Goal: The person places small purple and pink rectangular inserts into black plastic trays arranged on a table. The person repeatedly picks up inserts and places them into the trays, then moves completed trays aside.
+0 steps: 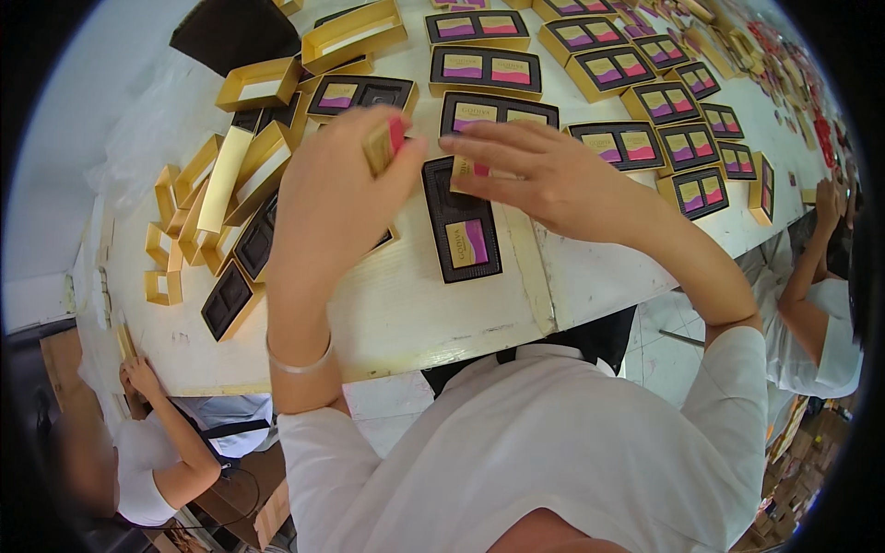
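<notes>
My left hand (336, 189), blurred by motion, holds a small gold-and-pink box (380, 149) between thumb and fingers. To its right, my right hand (562, 175) has its thumb and fingers around another small gold-and-pink box (461, 175), partly hidden by them. That box is over the far end of a black-lined gift box (433, 221). In the near compartment of this gift box sits a small gold-and-purple box (467, 243). Just beyond my right hand lies a gift box (544, 114) with a small box showing in it, partly covered by my fingers.
Several filled gift boxes (678, 146) spread over the right and far table (461, 323). Gold box sleeves (224, 180) and gift boxes with bare black trays (228, 300) crowd the left. One person (157, 452) sits at the lower left, another (820, 313) at the right.
</notes>
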`<state>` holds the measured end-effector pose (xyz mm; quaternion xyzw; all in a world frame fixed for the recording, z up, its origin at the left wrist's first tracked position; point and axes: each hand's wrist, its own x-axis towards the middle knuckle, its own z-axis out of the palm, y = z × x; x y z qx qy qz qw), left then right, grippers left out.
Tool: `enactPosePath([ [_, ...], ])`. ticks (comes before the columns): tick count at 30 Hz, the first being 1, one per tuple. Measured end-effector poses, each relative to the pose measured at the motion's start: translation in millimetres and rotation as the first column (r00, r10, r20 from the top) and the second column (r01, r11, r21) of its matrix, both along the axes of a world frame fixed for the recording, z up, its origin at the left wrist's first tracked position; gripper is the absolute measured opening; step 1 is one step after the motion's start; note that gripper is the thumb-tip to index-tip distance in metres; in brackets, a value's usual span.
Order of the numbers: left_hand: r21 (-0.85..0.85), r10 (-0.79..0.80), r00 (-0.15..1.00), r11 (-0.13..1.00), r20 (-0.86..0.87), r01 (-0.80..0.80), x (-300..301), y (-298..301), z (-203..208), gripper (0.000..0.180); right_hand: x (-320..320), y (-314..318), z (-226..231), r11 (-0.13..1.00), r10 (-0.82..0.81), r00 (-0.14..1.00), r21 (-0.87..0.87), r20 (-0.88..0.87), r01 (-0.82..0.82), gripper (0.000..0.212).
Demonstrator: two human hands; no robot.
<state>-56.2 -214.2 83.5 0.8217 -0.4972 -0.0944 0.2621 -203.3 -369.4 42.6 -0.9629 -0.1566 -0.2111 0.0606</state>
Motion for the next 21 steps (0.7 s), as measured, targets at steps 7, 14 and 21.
enactPosePath([
  [7, 0.369, 0.002, 0.996, 0.929, 0.093, -0.036, -86.5, 55.1, -15.6, 0.061, -11.8, 1.9, -17.7, 0.992, 0.12, 0.983, 0.06, -0.139, -0.113, 0.027],
  [14, 0.226, 0.074, 0.967, 0.965, 0.246, -0.131, -90.5, 64.0, -44.2, 0.058, -13.3, 4.7, -14.7, 0.918, 0.22, 0.95, 0.377, -0.22, -0.125, 0.021],
  [21, 0.226, -0.087, 0.996, 0.971, 0.018, 0.08, -51.5, 61.4, -40.1, 0.053, -14.1, -2.5, -15.2, 0.893, 0.203, 0.947, 0.445, -0.251, -0.074, 0.02],
])
